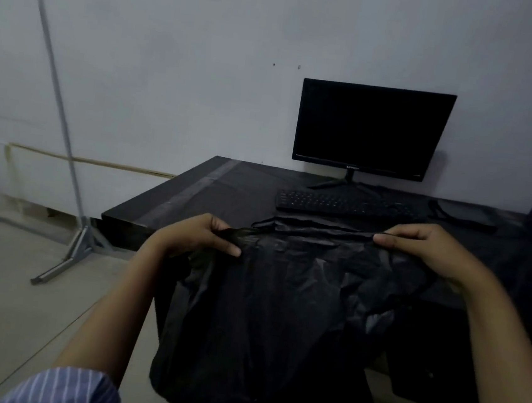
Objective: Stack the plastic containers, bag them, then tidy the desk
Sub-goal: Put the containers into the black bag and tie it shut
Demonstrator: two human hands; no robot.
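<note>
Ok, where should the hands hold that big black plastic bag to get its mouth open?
Hold the black plastic bag at its top hem, as now: the left hand pinches the left end, the right hand the right end, each coming from above. The hem is stretched flat between them, its far layer already sagging away, so separate the layers there.

A dark desk [193,190] stands against the wall. A monitor [372,130] sits at its back edge, a keyboard [344,206] just before it, and a dark strap-like thing [460,216] lies toward the right edge.
</note>
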